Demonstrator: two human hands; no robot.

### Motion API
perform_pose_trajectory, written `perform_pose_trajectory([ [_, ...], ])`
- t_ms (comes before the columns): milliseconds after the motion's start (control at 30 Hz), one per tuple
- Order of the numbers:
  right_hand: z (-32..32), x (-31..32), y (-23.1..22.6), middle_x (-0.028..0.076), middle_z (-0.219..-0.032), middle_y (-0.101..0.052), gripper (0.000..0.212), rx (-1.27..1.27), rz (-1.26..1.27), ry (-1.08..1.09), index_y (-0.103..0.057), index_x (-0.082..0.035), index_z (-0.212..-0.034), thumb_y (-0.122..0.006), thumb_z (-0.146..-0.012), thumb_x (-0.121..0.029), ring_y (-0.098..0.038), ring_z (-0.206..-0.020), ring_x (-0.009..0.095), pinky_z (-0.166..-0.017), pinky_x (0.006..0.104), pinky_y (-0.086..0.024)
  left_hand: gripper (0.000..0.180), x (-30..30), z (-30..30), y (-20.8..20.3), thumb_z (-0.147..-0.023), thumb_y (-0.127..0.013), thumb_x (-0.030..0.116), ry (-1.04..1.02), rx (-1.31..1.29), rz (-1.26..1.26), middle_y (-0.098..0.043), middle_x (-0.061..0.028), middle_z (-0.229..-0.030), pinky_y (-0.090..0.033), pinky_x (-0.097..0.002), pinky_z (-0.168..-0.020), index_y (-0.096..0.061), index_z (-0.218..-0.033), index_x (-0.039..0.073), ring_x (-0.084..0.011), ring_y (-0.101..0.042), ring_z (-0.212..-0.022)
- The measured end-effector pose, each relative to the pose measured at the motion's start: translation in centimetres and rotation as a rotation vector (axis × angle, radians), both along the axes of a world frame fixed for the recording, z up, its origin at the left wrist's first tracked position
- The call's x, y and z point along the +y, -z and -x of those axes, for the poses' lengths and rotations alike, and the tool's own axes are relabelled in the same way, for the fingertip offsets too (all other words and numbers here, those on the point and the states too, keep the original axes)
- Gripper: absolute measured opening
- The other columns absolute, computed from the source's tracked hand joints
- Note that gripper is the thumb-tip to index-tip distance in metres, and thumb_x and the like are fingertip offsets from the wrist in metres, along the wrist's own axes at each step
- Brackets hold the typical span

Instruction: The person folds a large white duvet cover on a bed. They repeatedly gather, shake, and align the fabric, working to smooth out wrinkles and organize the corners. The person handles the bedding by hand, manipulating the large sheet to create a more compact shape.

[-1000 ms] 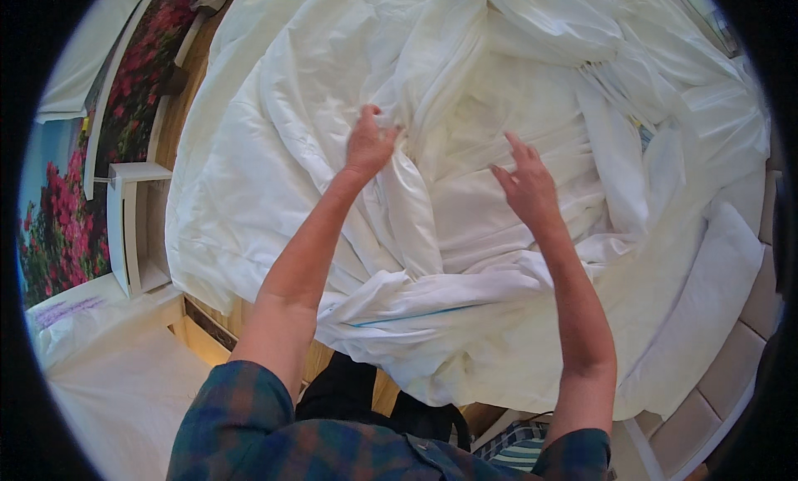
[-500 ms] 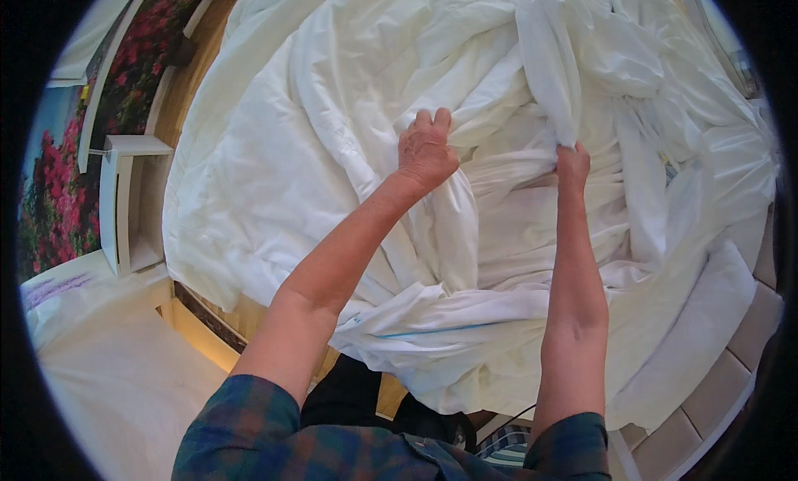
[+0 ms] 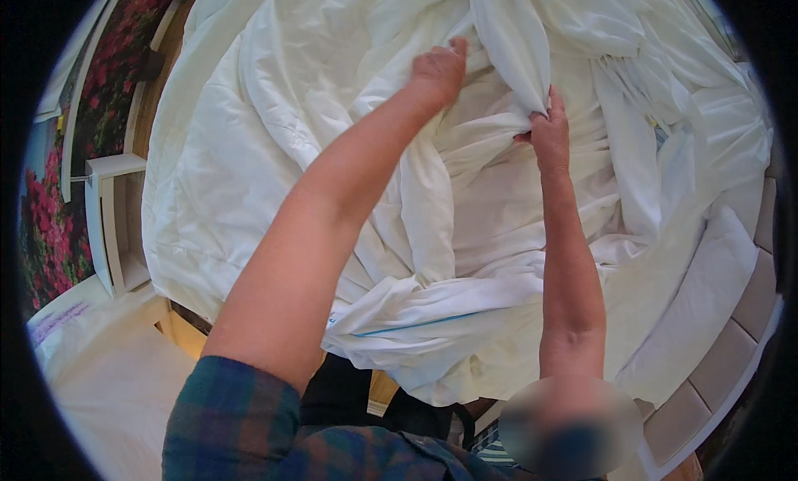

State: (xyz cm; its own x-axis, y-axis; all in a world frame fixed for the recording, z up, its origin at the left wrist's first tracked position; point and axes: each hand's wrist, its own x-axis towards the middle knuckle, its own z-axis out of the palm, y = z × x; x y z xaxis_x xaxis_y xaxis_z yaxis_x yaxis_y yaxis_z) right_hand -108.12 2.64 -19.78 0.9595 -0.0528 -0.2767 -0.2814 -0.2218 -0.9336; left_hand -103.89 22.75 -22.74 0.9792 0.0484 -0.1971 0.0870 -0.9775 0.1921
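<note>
A large white duvet cover (image 3: 490, 219) lies heaped in loose folds over a bed, with thicker, padded white bedding (image 3: 212, 165) spreading out on the left. My right hand (image 3: 550, 138) is closed on a gathered part of the duvet cover, where a long twisted fold (image 3: 511, 44) runs up and away from the fingers. Farther out and to the left, my left hand (image 3: 442, 72) is curled closed against the folds. Its fingertips are partly hidden, and the cloth seems to be gripped in them. A thin blue line (image 3: 416, 325) marks the near edge of the cloth.
A padded beige headboard (image 3: 731, 340) curves along the right, beside a white pillow (image 3: 694, 302). On the left stand a small white shelf unit (image 3: 116, 223) and panels with pink flowers (image 3: 58, 207). A pale cover (image 3: 116, 381) lies at the lower left.
Both my hands have moved farther away from me and a little to the left. My right hand still holds the cloth, and its gathered fold has shifted with it.
</note>
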Motion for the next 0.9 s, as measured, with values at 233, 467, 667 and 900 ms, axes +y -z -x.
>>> perform_pose_trajectory([
  [233,-0.7,0.9,0.2,0.016,-0.111,-0.055,0.054,0.018,-0.254,0.106,-0.038,0.000,-0.134,-0.035,-0.081,0.006,-0.063,-0.078,0.022,-0.057,0.0299,-0.059,0.049,9.9,-3.2,-8.6,-0.080,-0.064,0.029,-0.251,-0.131,0.833,-0.060,-0.0190,-0.105,-0.047,-0.0357,-0.085,-0.049,-0.119,0.003,-0.0290,-0.059,-0.097],
  [467,-3.1,4.2,2.8,0.019,-0.114,-0.054,0.051,-0.014,-0.382,0.231,-0.041,0.005,-0.130,-0.036,-0.080,0.007,-0.061,-0.092,0.027,-0.067,0.0340,-0.061,0.032,9.7,4.1,-28.4,-0.090,-0.052,0.032,-0.264,-0.585,1.562,-0.064,-0.0073,-0.087,-0.051,-0.0282,-0.067,-0.062,-0.103,0.005,-0.0164,-0.063,-0.073],
  [667,-5.5,13.7,-0.3,0.018,-0.120,-0.051,0.045,-0.270,-0.691,-0.092,-0.048,0.002,-0.122,-0.039,-0.078,0.007,-0.058,-0.098,0.035,-0.076,0.0419,-0.056,0.047,-0.7,5.0,-33.8,-0.092,-0.049,0.036,-0.133,-0.604,1.523,-0.060,-0.0125,-0.105,-0.046,-0.0280,-0.083,-0.049,-0.123,0.001,-0.0195,-0.058,-0.094],
  [900,2.2,3.3,-2.6,0.017,-0.118,-0.052,0.039,-0.500,0.299,-0.220,-0.052,0.000,-0.117,-0.045,-0.079,0.003,-0.057,-0.098,0.036,-0.079,0.0422,-0.053,0.043,-11.0,-1.5,-29.9,-0.092,-0.053,0.015,0.227,-0.246,2.025,-0.059,-0.0096,-0.109,-0.044,-0.0256,-0.079,-0.041,-0.131,0.001,-0.0156,-0.055,-0.092],
])
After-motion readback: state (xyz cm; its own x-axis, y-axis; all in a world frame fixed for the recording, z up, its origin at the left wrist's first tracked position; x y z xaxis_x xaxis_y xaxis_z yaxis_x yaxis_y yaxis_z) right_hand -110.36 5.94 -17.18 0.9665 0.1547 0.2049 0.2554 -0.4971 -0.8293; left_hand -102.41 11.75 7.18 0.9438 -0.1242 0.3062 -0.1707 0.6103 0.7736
